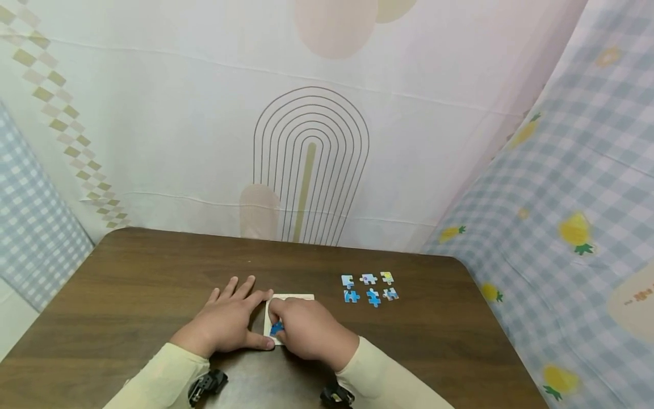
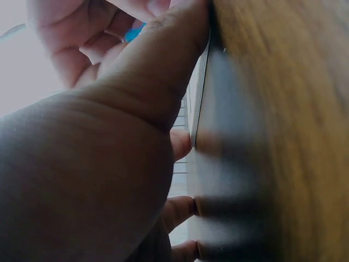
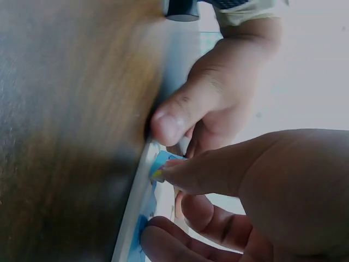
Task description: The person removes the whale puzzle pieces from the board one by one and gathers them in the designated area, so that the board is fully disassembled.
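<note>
A small white puzzle tray (image 1: 293, 296) lies flat near the table's front edge. At its left side rests my left hand (image 1: 227, 321), fingers spread, with the thumb and index fingertip against the tray's edge. Over the tray is my right hand (image 1: 314, 329), its fingers curled. In the right wrist view, thumb and fingers pinch a blue puzzle piece (image 3: 161, 159) with a bit of yellow, low over the tray. Blue puzzle (image 1: 276, 328) shows in the tray's lower left corner; my right hand hides most of the rest.
Several loose puzzle pieces (image 1: 373, 297) lie in two rows on the brown wooden table (image 1: 434, 335), right of the tray. A patterned white cloth (image 1: 204, 142) hangs behind the table. Checked blue cloth (image 1: 536, 227) hangs along the right side.
</note>
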{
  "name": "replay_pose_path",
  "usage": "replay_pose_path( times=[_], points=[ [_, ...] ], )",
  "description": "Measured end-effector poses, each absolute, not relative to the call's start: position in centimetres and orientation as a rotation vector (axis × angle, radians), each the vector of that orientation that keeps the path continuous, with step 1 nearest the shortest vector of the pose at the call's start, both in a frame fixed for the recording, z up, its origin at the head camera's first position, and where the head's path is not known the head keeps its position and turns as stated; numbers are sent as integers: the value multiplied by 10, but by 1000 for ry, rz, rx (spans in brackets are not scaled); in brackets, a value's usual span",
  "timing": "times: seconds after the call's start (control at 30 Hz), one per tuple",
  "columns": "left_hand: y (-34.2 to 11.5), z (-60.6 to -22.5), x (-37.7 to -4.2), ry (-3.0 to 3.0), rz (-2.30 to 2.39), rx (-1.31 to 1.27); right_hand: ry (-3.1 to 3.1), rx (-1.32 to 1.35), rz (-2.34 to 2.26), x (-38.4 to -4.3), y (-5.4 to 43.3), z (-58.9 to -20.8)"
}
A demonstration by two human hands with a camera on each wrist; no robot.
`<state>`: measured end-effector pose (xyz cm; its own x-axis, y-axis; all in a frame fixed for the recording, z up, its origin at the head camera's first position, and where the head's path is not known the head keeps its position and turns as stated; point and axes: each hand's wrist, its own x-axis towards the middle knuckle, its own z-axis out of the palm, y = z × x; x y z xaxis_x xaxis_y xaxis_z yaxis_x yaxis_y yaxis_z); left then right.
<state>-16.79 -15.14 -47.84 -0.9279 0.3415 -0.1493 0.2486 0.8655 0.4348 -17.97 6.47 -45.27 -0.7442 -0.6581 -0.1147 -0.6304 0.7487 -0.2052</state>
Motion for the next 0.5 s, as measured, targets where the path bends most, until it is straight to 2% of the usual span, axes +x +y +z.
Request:
replay_pose_path(
  times=[0.5],
  points=[
    [-146, -481, -169, 2817, 626, 459, 2537, -962, -698, -190, 106, -440]
  ],
)
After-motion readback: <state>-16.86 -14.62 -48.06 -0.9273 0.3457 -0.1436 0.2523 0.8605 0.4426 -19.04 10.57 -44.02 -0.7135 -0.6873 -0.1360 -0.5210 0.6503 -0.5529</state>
